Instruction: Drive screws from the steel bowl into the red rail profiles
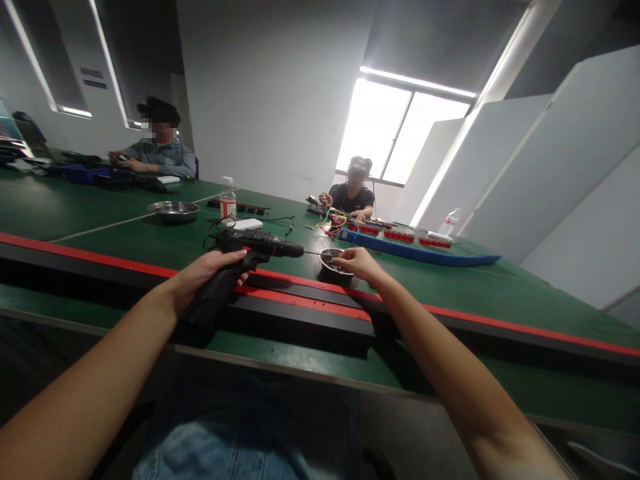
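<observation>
My left hand [209,268] is wrapped around the grip of a black cordless drill [263,243], held level with its long thin bit pointing right. The bit's tip reaches over a small metal bowl [339,275] that holds small loose pieces, too small to name surely. At the bowl, my right hand [359,262] has its fingers pinched together close to the bit's tip. Whatever they hold is hidden. Under the drill lies a short black rail with a red top [305,303], alongside a long black and red rail [470,319].
A metal dish [175,212], a bottle [228,200] and a white box [245,225] stand beyond the drill. A blue strip [425,253], red parts [399,236] and coloured wires [334,220] lie to the right. Two people sit across the green table [505,283].
</observation>
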Motion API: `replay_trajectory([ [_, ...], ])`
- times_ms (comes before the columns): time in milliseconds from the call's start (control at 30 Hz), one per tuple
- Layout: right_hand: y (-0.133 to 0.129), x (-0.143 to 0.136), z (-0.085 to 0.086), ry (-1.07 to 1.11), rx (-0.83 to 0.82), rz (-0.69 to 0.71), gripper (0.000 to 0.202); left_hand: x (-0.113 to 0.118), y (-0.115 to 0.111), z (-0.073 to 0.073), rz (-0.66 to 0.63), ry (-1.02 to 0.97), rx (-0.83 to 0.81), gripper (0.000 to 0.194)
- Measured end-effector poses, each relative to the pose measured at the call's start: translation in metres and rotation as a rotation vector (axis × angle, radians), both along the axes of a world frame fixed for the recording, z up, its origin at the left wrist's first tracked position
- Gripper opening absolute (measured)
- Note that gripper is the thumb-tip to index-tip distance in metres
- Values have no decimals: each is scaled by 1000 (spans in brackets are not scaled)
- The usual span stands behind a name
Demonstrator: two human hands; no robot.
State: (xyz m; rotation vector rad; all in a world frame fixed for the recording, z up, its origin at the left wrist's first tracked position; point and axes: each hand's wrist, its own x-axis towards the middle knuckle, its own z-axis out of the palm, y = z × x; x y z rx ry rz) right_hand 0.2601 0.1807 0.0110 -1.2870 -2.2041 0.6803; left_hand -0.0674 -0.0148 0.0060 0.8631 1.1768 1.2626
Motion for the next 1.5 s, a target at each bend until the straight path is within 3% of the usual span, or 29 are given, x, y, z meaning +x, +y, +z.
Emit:
replay_trajectory([
  [100,-23,6,-3,256,-119,89,36,-3,2,-3,-13,25,24,35],
  [200,-37,8,-10,414,-214,86,40,-5,1,-5,-22,36,36,36],
  [533,-34,2,-26,671,-339,141,47,3,-6,2,-2,51,17,32],
  [1500,-52,-4,-23,553,-353,200,47,5,-7,4,-14,108,-13,37],
])
